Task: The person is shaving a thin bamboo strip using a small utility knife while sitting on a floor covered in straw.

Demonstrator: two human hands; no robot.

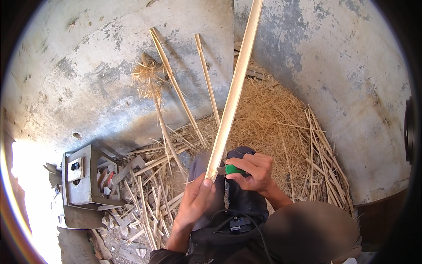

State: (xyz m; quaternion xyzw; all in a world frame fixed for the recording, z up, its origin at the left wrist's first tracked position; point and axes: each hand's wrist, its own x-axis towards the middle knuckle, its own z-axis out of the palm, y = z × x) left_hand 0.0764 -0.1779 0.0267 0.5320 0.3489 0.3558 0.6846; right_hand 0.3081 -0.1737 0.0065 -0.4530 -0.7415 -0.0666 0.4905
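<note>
A long split bamboo strip (235,92) runs from my lap up past the top edge of the view, pale inner side showing. My left hand (196,200) is closed round its lower end, the thumb lying on top. A knife with a green handle (231,170) is gripped in my right hand (257,172), fingers wrapped over the handle. Its short blade (221,170) points left and meets the right edge of the strip just above my left thumb. Both hands are over my legs in dark trousers.
Two bamboo pieces (176,88) and a stick topped with shavings (149,79) lean on the wall. Curly shavings (268,114) heap beyond my knees. Bamboo sticks (323,163) lie at right, more at left beside a wooden box (83,176). A cable (252,220) crosses my lap.
</note>
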